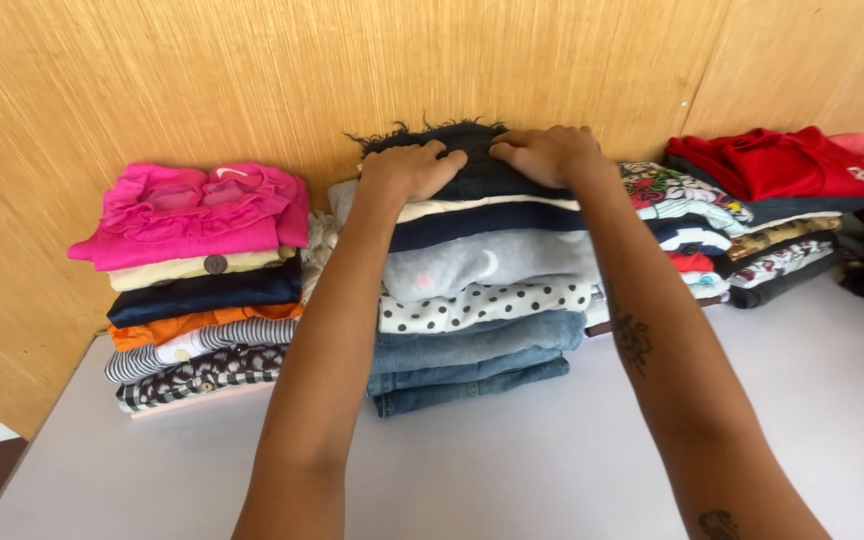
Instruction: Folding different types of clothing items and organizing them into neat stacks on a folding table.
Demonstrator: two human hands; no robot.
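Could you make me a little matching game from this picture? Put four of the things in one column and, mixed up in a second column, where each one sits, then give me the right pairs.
Things
1. pink ruffled top
2. red garment
3. dark fringed garment
4. blue jeans

Places
A. bottom of the middle stack
B. top of the left stack
C. under both hands, the left hand and the right hand, on top of the middle stack
D. top of the right stack

Pairs: 1-B, 2-D, 3-C, 4-A
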